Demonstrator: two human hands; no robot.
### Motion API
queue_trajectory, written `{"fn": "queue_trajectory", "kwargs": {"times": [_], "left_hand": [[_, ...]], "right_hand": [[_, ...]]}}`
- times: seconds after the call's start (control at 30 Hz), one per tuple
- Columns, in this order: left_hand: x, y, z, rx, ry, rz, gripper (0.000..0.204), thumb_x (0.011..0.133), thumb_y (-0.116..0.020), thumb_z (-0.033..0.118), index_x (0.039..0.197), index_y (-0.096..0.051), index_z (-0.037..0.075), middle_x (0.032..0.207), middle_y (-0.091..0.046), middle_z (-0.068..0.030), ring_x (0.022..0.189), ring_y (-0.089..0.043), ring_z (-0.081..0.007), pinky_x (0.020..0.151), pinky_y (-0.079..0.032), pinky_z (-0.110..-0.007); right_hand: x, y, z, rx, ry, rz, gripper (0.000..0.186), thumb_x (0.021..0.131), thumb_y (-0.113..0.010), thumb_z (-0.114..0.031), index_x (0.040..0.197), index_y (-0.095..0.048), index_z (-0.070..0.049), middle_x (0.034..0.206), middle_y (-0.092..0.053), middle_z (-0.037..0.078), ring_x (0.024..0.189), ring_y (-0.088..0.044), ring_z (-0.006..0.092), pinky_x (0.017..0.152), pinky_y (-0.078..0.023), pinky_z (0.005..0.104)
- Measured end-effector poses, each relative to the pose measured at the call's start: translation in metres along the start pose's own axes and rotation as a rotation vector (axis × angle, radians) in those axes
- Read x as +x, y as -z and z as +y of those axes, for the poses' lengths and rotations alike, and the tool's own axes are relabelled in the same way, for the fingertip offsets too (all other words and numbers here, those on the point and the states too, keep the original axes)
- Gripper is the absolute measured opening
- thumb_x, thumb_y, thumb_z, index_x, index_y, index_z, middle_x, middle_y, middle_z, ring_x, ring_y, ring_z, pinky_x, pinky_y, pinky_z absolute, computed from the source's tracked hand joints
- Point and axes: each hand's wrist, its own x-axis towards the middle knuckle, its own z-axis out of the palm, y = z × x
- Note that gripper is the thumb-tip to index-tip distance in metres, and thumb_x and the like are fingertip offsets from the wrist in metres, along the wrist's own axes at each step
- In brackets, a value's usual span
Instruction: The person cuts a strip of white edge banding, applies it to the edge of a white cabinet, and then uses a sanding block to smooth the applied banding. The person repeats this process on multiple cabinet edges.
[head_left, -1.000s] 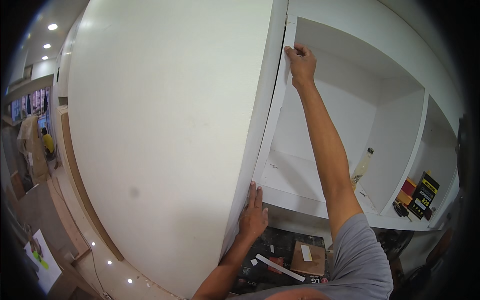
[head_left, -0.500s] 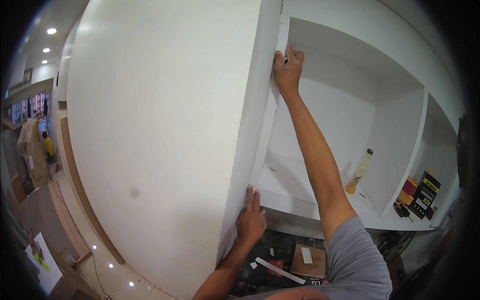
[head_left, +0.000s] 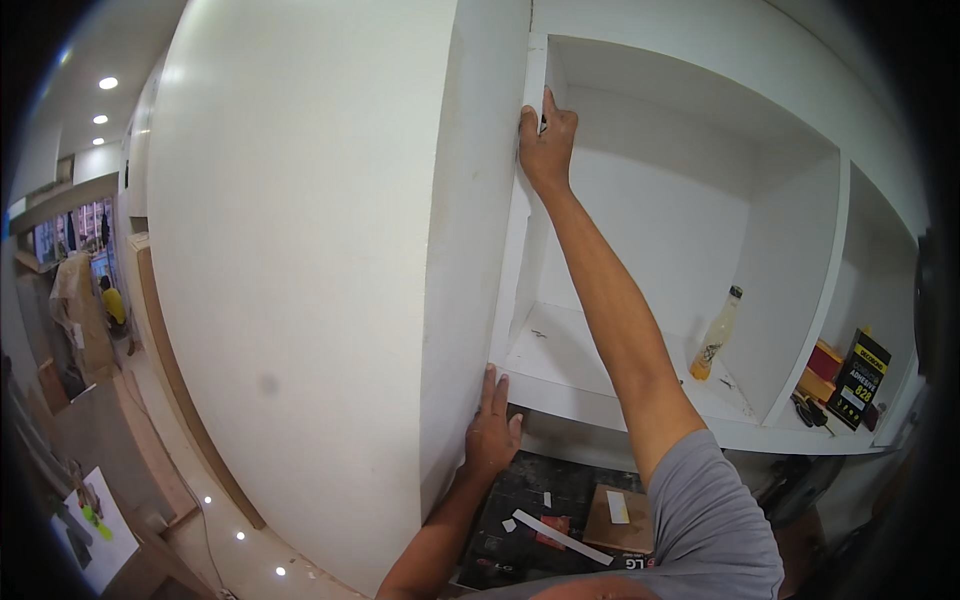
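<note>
My right hand [head_left: 549,143] reaches up to the front edge of a white side panel [head_left: 513,235] of a wall cabinet. Its thumb lies on the outer side and its fingers bend round to the inner side; a small dark spot shows between them, too small to name. Lower down, my left hand [head_left: 492,428] rests with fingers stretched upward at the cabinet's bottom left corner, against the joint with a big white cabinet block [head_left: 300,280]. Inside the open compartment, a bottle with some yellow-orange liquid [head_left: 717,335] stands on the floor panel, near the right wall.
The compartment at right holds a black-and-yellow box [head_left: 860,380], a red and orange block [head_left: 820,370] and dark pliers-like tools [head_left: 806,410]. Below lie a black surface [head_left: 500,510], a brown board [head_left: 610,522] and white strips [head_left: 562,540]. Far left, a person in yellow [head_left: 113,303] crouches.
The view has shifted, so the big block's narrow side shows wider and the cabinet edge sits further left. Both hands keep their places on the cabinet.
</note>
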Motion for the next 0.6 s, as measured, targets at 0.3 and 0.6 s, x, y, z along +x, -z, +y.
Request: {"fn": "queue_trajectory", "kwargs": {"times": [0.3, 0.6], "left_hand": [[-0.001, 0.007, 0.004, 0.059, -0.003, -0.011, 0.074, 0.094, -0.064, 0.009, 0.160, -0.033, -0.003, 0.174, -0.016, -0.0219, 0.139, -0.051, -0.0470, 0.103, -0.053, -0.047], [-0.001, 0.008, -0.011, -0.144, -0.054, -0.024, 0.076, 0.096, -0.062, 0.007, 0.162, -0.027, -0.003, 0.174, -0.016, -0.0244, 0.154, -0.030, -0.0481, 0.119, -0.042, -0.047]], "right_hand": [[-0.006, -0.007, 0.004, -0.002, -0.055, 0.011, 0.059, 0.102, -0.064, -0.032, 0.154, -0.054, -0.004, 0.116, -0.047, 0.016, 0.099, -0.053, 0.0268, 0.092, -0.048, 0.0394], [0.006, 0.008, -0.001, 0.345, -0.215, 0.006, 0.050, 0.095, -0.079, -0.017, 0.138, -0.065, 0.002, 0.096, -0.058, 0.004, 0.085, -0.056, 0.0148, 0.080, -0.049, 0.0292]]}}
